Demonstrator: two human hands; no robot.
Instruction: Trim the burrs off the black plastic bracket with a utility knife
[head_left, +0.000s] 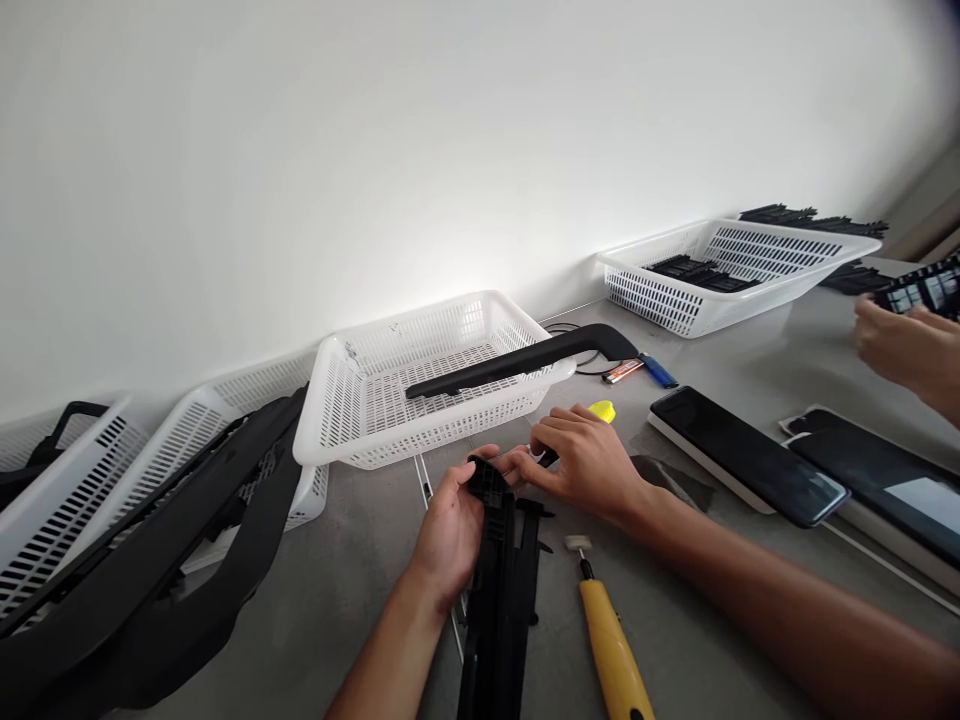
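My left hand (450,525) is wrapped round the top end of a long black plastic part (499,590) that lies on the grey table and runs toward me. My right hand (581,460) is closed, its fingers pinching at the same end of that part, on a small black piece I cannot make out clearly. The two hands nearly touch. A yellow-handled tool (611,650) with a small white tip lies just right of the part.
A white basket (337,400) behind my hands holds a long black arm (525,362). More white baskets (739,265) (67,500) with black parts stand right and left. Dark glossy panels (750,455) lie at right. Another person's hand (896,345) works at the far right.
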